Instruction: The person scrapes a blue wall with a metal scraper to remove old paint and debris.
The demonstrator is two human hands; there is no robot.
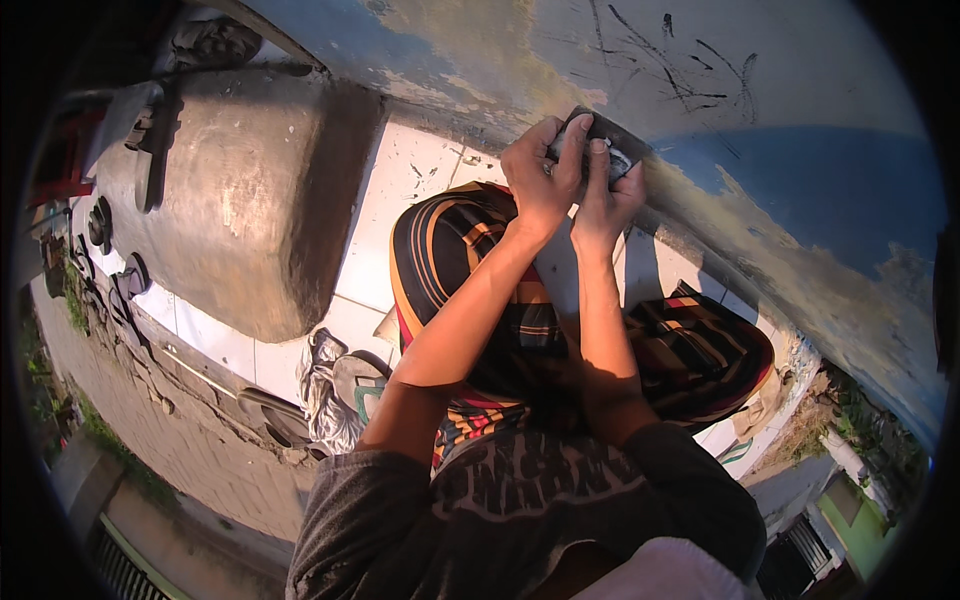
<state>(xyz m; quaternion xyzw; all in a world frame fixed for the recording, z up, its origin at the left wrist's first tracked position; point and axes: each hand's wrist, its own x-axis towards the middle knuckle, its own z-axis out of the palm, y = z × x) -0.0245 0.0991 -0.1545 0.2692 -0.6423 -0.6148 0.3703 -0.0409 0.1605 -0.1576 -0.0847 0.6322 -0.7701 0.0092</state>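
Both hands are together at the foot of a painted wall (840, 185), beyond my knees. A dark, flat-looking piece (612, 130) lies against the wall under the fingers, with a whitish patch showing between the hands. My left hand (543, 168) has its fingers bent round the left end of this piece, thumb pointing up along it. At the other end, my right hand (608, 195) grips with curled fingers and an upright thumb. The fingers hide most of the piece, so its exact kind does not show. My striped cloth (450, 260) covers the legs under my forearms.
A large smooth concrete block (240, 200) stands at left on white floor tiles (400, 170). Sandals (130, 280) and a crumpled grey cloth (328, 390) lie near the tile edge. Brick paving (170, 430) runs beyond. Dark scribbles mark the wall's upper part.
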